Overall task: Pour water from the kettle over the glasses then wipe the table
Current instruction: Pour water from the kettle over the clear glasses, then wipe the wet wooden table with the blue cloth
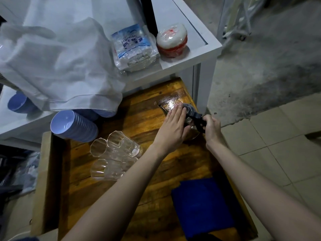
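Right of centre in the frame, toward the far end of the wooden table [147, 197]: a steel kettle [189, 109], upright, spout aimed to the upper left. Gripped at its black handle [198, 121] by the right hand [211, 126], fingers curled tight round the handle, most likely to take the weight for a lift. Steadied by the left hand [173, 124], laid flat across the kettle's shoulder beside the lid, fingers straight and together, grasping nothing. Probably there to brace the body or keep the lid seated during tipping.

Left of centre, lower than the kettle: several clear ribbed glasses [112, 153], lying on their sides in a touching cluster, apart from the kettle. No water seen running. Judged as the very start of the pour, with lifting, carrying across and tipping over that cluster not yet done.

Lower right: a folded blue cloth [203, 206], flat on the tabletop, untouched, seemingly parked within reach for the wiping step.

Just beside the glasses, further up and left: a stack of pale blue bowls [74, 126] on its side, close enough to catch splashes. Across the top: a white cabinet [199, 54] bearing a plastic packet [133, 47], a wrapped red-and-white tub [172, 40] and draped white fabric [57, 66].
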### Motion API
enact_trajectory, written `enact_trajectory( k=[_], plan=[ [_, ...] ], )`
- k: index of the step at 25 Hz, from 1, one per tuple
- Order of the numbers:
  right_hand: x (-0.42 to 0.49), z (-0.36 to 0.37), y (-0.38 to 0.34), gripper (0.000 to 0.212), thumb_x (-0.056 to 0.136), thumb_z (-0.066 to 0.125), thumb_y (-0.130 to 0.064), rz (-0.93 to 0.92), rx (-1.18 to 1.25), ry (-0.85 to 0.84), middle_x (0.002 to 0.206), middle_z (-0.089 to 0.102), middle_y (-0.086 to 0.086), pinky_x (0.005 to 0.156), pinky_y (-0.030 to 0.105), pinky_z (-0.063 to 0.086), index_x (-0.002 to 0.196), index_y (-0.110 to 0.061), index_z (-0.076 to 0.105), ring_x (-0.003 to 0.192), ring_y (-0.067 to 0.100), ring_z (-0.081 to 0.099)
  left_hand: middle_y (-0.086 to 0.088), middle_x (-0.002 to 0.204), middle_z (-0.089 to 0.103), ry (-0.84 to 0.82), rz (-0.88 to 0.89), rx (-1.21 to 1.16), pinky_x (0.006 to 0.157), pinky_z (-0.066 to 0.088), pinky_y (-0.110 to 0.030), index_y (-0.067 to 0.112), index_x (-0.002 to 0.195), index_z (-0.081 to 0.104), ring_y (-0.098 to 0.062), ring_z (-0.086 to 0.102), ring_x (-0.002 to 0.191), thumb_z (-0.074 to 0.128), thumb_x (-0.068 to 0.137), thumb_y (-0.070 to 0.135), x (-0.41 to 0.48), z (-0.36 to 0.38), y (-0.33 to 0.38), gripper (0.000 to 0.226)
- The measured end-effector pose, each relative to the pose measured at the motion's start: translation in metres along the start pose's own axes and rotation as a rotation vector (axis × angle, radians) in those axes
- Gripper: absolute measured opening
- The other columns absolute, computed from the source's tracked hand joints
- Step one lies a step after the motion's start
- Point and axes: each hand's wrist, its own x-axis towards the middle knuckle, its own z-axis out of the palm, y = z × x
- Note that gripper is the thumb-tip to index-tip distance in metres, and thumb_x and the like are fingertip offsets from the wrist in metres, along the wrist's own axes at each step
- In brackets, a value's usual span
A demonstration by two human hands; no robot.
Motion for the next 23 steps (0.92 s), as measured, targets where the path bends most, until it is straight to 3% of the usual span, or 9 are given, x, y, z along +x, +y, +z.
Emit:
enact_trajectory(
  k=[2,4,7,9,12,15,18,21,23],
  plan=[
    [-0.003,-0.006,-0.001,0.027,0.095,0.043,-0.014,-0.021,-0.057,-0.096,0.067,0.05,0.001,0.056,0.021,0.041,0.069,-0.012,0.051,0.064,0.012,0.048,-0.008,0.163,-0.007,0.018,0.001,0.009,0.123,-0.002,-0.036,0.01,0.155,0.002,-0.018,-0.013,0.149,0.023,0.104,0.044,-0.003,0.004,-0.001,0.064],
    [-0.006,-0.012,0.0,0.026,0.098,0.043,-0.015,-0.035,-0.121,-0.176,0.073,0.054,0.003,0.061,0.021,0.043,0.075,-0.01,0.055,0.069,0.012,0.051,-0.007,0.163,-0.006,0.034,-0.003,-0.002,0.123,-0.002,-0.036,0.011,0.155,0.002,-0.017,-0.013,0.149,0.024,0.104,0.043,-0.006,0.008,-0.002,0.064],
    [-0.006,-0.027,0.009,0.018,0.098,0.055,-0.025,-0.034,-0.204,-0.18,0.112,0.063,0.009,0.089,0.033,0.051,0.108,-0.011,0.061,0.104,0.02,0.059,-0.007,0.164,-0.005,0.055,-0.026,-0.061,0.123,-0.002,-0.036,0.013,0.155,0.003,-0.017,-0.011,0.15,0.024,0.104,0.043,-0.011,0.009,0.003,0.063],
    [-0.018,-0.045,0.02,0.035,0.095,0.061,-0.032,-0.117,-0.398,-0.103,0.126,0.055,0.009,0.097,0.037,0.047,0.123,-0.013,0.054,0.116,0.02,0.052,-0.007,0.164,0.0,0.109,-0.047,-0.132,0.123,0.0,-0.036,0.013,0.155,0.007,-0.017,-0.007,0.151,0.025,0.104,0.041,-0.024,0.008,0.008,0.061],
    [-0.065,-0.072,0.056,0.028,0.094,0.062,-0.023,-0.336,-0.714,-0.074,0.119,0.051,0.007,0.09,0.033,0.04,0.118,-0.01,0.055,0.114,0.023,0.048,-0.002,0.162,0.019,0.258,-0.095,-0.348,0.123,0.013,-0.031,0.015,0.152,0.027,-0.012,0.013,0.15,0.036,0.104,0.03,-0.083,0.027,0.014,0.051],
    [-0.137,-0.087,0.113,0.029,0.092,0.063,-0.022,-0.354,-0.934,-0.298,0.123,0.049,0.001,0.099,0.041,0.046,0.119,-0.015,0.057,0.12,0.025,0.049,0.015,0.156,0.028,0.222,-0.259,-0.505,0.119,0.028,-0.032,0.025,0.144,0.042,-0.003,0.023,0.145,0.043,0.102,0.023,-0.189,0.077,0.013,0.042],
    [-0.178,-0.089,0.165,0.049,0.093,0.052,-0.04,-0.515,-1.32,-0.44,0.151,0.038,0.014,0.118,0.056,0.024,0.136,-0.014,0.052,0.142,0.032,0.031,0.017,0.151,0.028,0.207,-0.451,-0.404,0.115,0.034,-0.04,0.023,0.14,0.047,-0.003,0.023,0.143,0.04,0.1,0.029,-0.298,0.131,-0.01,0.041],
    [-0.187,-0.093,0.17,0.073,0.089,0.038,-0.061,-0.423,-1.415,-0.307,0.163,0.011,0.019,0.118,0.053,-0.003,0.152,-0.024,0.03,0.15,0.035,0.007,0.011,0.152,0.027,0.241,-0.665,-0.343,0.115,0.033,-0.047,0.016,0.142,0.044,-0.01,0.021,0.142,0.039,0.101,0.032,-0.376,0.153,-0.034,0.044],
    [-0.19,-0.094,0.176,0.087,0.084,0.031,-0.075,-0.369,-1.45,-0.229,0.164,0.0,0.018,0.118,0.056,-0.008,0.156,-0.028,0.015,0.151,0.035,-0.002,0.0,0.155,0.029,0.256,-0.734,-0.315,0.117,0.027,-0.047,0.012,0.144,0.04,-0.017,0.021,0.143,0.04,0.102,0.033,-0.413,0.158,-0.049,0.048]
  ],
)
